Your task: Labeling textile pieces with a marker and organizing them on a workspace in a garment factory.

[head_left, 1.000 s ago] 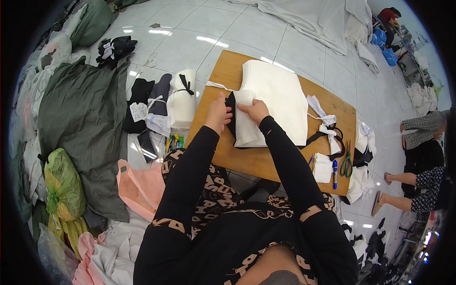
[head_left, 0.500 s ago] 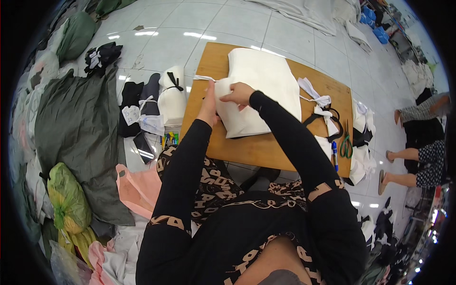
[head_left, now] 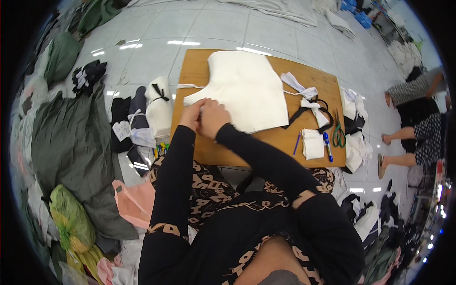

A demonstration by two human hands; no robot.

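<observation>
A stack of white fabric (head_left: 251, 90) lies flat across the wooden table, with an inward curve cut into its left side. At its near left corner, my left hand (head_left: 191, 117) and my right hand (head_left: 215, 118) are together, knuckles up, fingers closed on the edge of the fabric. The fingertips are partly hidden between the hands. A narrow white strip (head_left: 190, 86) runs out to the left from beside the fabric, just beyond my hands.
The low wooden table (head_left: 223, 154) also carries white and black cloth ties (head_left: 316, 111), green-handled scissors (head_left: 338, 135), a blue marker (head_left: 327, 146), a thin pen (head_left: 297, 143) and folded white cloth (head_left: 312, 144). Tied rolls (head_left: 157, 107) and a phone (head_left: 137, 161) lie at left.
Both hands have come nearer to me and drawn together at the near left corner. The left side of the fabric, lifted and folded over before, now lies flat.
</observation>
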